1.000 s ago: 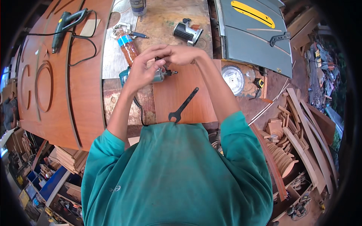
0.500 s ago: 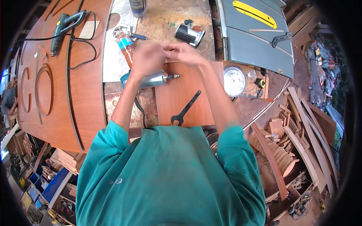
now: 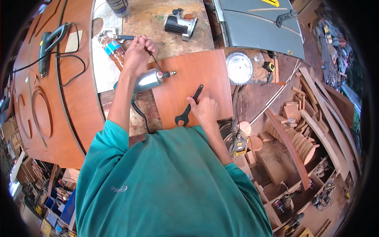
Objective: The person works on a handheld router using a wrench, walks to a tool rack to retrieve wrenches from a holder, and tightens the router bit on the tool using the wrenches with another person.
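Right hand at the wrench

Head view: the wrench lies on the brown panel, thumb across its handle; I cannot tell whether this grip is closed. By the panel's far-left corner, the left hand, grip narrow, holds a thin dark rod.

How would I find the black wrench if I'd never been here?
Past the green shirt lies a square reddish-brown board. On it, at the person's right hand, slants the flat black wrench. Unlike the silver cylindrical tool nearby, it's slim, with a forked end.
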Demonstrator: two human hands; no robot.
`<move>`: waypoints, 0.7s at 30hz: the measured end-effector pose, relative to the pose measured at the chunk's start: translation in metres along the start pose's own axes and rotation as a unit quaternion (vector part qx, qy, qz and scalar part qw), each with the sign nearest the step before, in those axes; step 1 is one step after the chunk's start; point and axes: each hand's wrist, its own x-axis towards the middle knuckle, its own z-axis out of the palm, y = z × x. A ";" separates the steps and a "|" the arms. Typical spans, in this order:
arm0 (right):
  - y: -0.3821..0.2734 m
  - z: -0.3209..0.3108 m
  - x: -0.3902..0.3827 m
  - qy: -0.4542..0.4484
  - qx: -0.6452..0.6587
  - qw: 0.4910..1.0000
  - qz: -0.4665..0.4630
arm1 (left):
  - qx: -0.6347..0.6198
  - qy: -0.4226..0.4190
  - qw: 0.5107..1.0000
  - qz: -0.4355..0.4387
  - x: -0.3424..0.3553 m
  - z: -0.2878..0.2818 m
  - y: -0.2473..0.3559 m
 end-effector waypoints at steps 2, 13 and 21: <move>-0.002 -0.004 -0.003 -0.007 -0.023 1.000 0.003 | -0.026 -0.016 0.999 -0.039 0.004 -0.004 -0.002; -0.014 -0.011 0.007 0.056 -0.047 0.997 -0.022 | 0.106 0.094 0.976 -0.165 0.029 -0.001 -0.036; -0.010 -0.009 0.017 0.073 -0.043 0.996 -0.009 | 0.171 0.210 0.947 -0.174 0.036 0.005 -0.024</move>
